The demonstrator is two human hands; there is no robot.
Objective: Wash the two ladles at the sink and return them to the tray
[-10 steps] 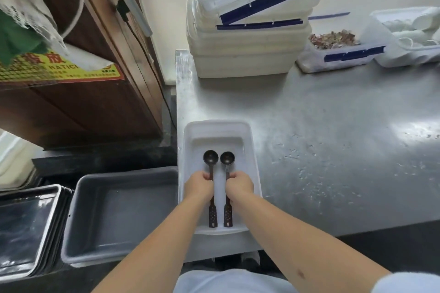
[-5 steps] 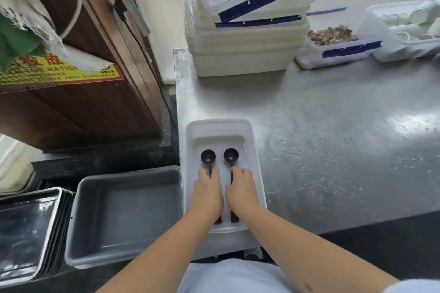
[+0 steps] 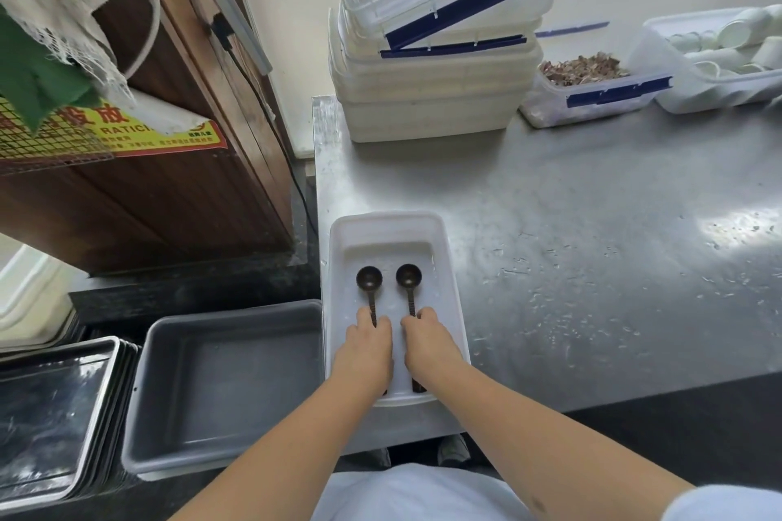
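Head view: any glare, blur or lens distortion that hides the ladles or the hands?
Head view: sharp; glare only on the steel counter, far right; wide-angle bending at the edges. Both ladles are clear in the white tray; the left hand and right hand cover their handles.

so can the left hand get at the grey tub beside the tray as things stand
Probably yes. The left hand rests on the left ladle in the white tray; the grey tub sits directly to its left, open-topped, with nothing between them.
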